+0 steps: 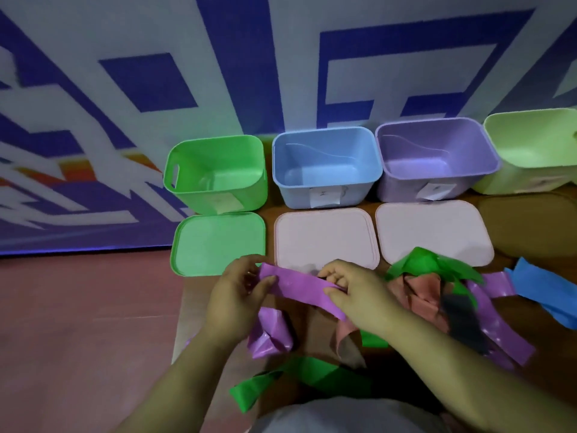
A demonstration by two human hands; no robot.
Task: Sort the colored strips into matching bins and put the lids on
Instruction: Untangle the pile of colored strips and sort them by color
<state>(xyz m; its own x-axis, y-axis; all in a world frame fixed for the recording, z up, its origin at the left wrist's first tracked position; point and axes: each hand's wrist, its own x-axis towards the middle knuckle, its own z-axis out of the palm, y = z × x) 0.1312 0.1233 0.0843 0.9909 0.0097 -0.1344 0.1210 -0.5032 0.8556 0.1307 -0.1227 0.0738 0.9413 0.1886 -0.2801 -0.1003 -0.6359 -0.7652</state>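
1. The green plastic tub [193,195], blue plastic tub [296,192], purple plastic tub [399,189] and pale green plastic tub [499,182] stand side by side, with thin gaps and open tops
2. The flat green plastic lid [218,242], pale pink middle lid [324,235] and pale pink right lid [434,226] lie low just before them
3. A heap of coloured strips [427,276] covers the right lid's near edge
4. Bare reddish floor [78,307] lies open on the left

Pale green bin [537,142] partly beyond right edge

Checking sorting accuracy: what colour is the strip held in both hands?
The strip is purple, seen best in the head view.
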